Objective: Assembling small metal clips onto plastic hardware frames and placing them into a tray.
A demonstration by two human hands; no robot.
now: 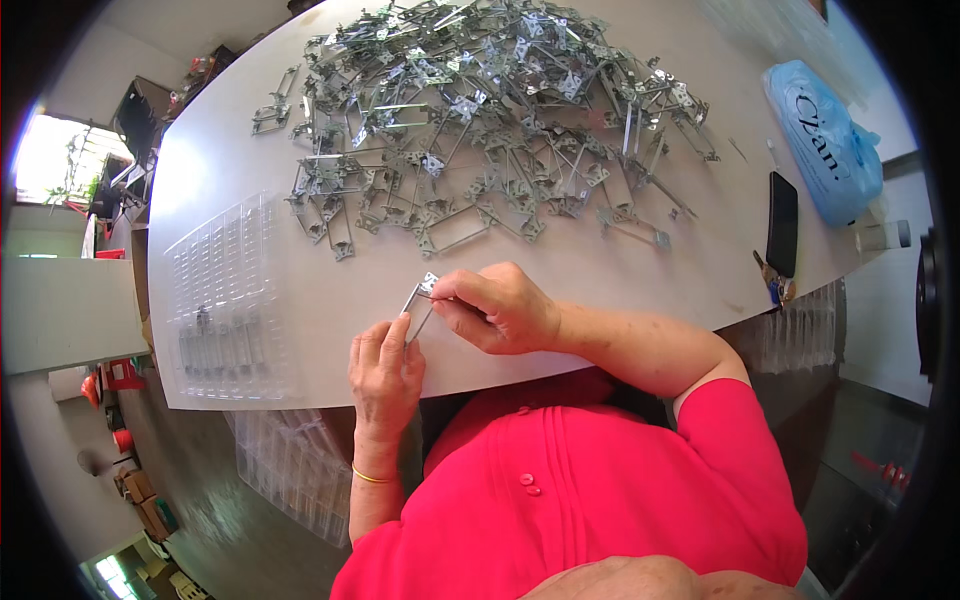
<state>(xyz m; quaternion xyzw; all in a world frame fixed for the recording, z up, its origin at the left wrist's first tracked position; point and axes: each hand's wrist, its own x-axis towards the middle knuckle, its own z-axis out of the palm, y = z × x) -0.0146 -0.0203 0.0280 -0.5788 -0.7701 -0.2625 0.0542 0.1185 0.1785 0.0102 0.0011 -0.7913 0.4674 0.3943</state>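
Observation:
Near the table's front edge, a small silver metal bracket (429, 281) with thin rods and a holed end plate is between my hands. My left hand (384, 372) is closed round its lower end. From the right, my right hand (503, 309) pinches close by the end plate, thumb and forefinger pressed together. Something thin and dark shows at those fingertips, too small to name. Beyond both hands lies a large heap of similar metal brackets (470, 110), some loose along its near side.
A clear plastic tray (230, 240) with metal parts in its near end lies on the left of the table (330, 300). At right are a black phone (783, 225), keys (775, 283) and a blue plastic bag (825, 145). More clear trays (290, 470) stand below the left edge.

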